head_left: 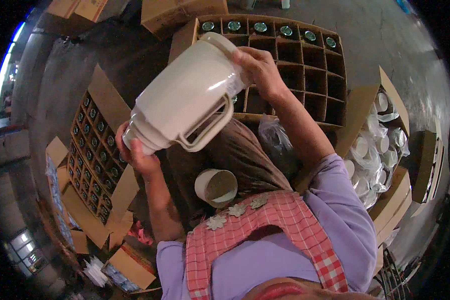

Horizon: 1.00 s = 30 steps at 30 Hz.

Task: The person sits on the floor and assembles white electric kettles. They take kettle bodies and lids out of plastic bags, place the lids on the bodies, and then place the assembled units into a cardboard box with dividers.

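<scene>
A large cream-white vacuum jug [185,95] with a side handle is held tilted in front of me, over my lap. My left hand [140,154] is wrapped round its stepped, narrower end at the lower left. At the upper right, my right hand [261,70] grips the opposite, wider end. The jug's handle faces down and to the right, with no hand on it. Between my forearms, a round cream cup [201,187] lies on my lap, its open mouth towards me. The fingertips behind the jug are partly hidden.
Ahead stands a divided carton [184,42], with shiny round tops along its far row. A second carton [109,95] of similar pieces leans at my left. At my right, a carton [359,112] holds plastic-wrapped white parts. A clear plastic bag [276,134] lies beside my leg.
</scene>
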Motion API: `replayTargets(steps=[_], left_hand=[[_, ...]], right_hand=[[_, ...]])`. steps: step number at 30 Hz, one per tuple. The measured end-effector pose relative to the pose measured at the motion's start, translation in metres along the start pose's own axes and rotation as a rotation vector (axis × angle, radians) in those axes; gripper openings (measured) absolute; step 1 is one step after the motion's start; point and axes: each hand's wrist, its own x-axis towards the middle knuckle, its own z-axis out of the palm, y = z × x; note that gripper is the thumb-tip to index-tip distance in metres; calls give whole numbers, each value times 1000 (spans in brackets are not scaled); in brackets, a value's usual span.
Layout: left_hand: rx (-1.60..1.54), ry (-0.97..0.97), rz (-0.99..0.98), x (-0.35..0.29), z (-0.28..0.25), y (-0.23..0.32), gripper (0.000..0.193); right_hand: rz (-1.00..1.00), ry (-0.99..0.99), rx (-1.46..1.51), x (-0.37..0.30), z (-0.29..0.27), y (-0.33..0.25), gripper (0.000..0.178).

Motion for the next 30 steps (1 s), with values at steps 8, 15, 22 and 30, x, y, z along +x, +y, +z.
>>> replayTargets(steps=[8,15,22,30], left_hand=[[-14,-25,-155,26,10,-30,40],[-261,-32,-1015,48,-23,-69,34],[-110,173,-882,45,-21,-70,42],[-61,199,-826,28,-41,-61,42]], right_hand=[[-29,153,48,24,7,32,41],[-88,322,184,7,-31,65,32],[-25,179,-1454,-13,-94,198,45],[-61,-200,-1315,23,14,231,53]])
